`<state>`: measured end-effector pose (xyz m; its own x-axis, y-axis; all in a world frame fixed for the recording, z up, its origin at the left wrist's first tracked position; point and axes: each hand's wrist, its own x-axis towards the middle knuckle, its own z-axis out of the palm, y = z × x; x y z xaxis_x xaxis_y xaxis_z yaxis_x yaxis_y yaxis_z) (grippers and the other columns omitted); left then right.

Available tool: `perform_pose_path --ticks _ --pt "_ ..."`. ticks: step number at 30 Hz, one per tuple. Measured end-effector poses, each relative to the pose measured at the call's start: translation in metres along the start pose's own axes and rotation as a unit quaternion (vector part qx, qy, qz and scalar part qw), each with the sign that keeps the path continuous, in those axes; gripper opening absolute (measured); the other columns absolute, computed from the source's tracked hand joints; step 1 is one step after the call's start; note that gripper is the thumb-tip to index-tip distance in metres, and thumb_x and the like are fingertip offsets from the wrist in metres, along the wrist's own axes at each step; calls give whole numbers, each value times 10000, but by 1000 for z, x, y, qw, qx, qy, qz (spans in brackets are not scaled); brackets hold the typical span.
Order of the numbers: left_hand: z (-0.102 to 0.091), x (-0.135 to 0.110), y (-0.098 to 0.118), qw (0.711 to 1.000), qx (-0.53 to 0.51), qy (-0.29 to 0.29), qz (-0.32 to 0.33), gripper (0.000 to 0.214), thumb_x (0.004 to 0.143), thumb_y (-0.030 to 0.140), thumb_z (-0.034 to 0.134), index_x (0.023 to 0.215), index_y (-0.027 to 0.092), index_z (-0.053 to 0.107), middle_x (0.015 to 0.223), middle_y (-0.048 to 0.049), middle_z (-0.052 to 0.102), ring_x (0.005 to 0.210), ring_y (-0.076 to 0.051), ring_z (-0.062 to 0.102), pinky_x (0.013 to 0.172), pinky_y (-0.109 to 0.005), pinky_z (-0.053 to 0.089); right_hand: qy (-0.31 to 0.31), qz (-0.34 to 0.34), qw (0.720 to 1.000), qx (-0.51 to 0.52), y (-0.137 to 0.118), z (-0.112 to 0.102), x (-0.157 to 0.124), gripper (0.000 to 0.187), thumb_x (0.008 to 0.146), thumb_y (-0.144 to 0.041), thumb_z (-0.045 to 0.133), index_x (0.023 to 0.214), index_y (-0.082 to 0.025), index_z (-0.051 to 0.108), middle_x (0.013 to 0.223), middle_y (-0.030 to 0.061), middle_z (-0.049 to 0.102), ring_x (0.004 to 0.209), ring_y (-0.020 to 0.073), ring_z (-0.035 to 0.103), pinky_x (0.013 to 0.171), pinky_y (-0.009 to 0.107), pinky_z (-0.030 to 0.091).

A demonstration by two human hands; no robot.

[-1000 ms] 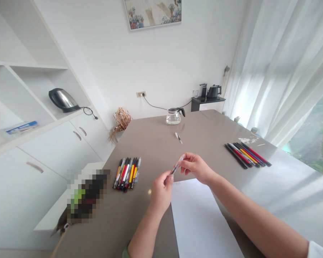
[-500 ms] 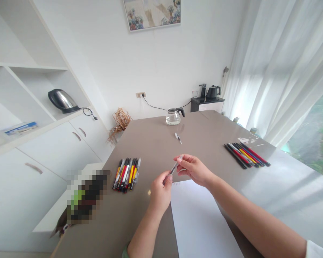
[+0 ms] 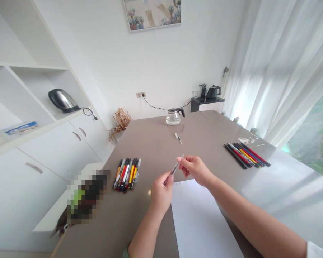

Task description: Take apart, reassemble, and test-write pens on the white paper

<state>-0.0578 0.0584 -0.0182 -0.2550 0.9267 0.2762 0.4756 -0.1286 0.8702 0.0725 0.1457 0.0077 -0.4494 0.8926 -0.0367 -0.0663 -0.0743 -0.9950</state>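
Observation:
Both my hands hold one slim clear pen (image 3: 176,166) above the grey-brown table (image 3: 156,150). My left hand (image 3: 161,191) pinches its lower end. My right hand (image 3: 195,169) grips its upper end with closed fingers. A white sheet of paper (image 3: 201,222) lies just below my hands. A bundle of several coloured pens (image 3: 127,173) rests to the left, and another row of several pens (image 3: 246,154) lies to the right.
A small pen part (image 3: 178,137) lies farther back, with a glass coffee pot (image 3: 174,116) behind it. A steel kettle (image 3: 62,100) sits on the left shelf. A pixelated patch (image 3: 87,197) covers something at the table's left edge. Curtains hang on the right.
My right hand has shifted slightly along the pen's upper end. The pen stays held between both hands at about the same spot.

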Motion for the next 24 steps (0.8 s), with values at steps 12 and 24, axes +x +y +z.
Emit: perform_pose_path --ticks 12,24 --pt "0 0 -4 1000 9 7 -15 341 792 366 420 1007 161 588 749 -64 647 684 -171 592 624 -274 461 53 -41 998 -18 1 -3 2 333 685 -486 514 618 -163 473 502 -32 421 396 56 359 362 191 325" --pt "1 0 -5 1000 16 -3 -17 336 795 364 420 1021 175 581 799 -68 654 709 -171 599 616 -259 460 43 -28 999 -5 5 -2 3 326 683 -482 516 608 -166 486 495 -42 412 385 50 330 369 196 293"
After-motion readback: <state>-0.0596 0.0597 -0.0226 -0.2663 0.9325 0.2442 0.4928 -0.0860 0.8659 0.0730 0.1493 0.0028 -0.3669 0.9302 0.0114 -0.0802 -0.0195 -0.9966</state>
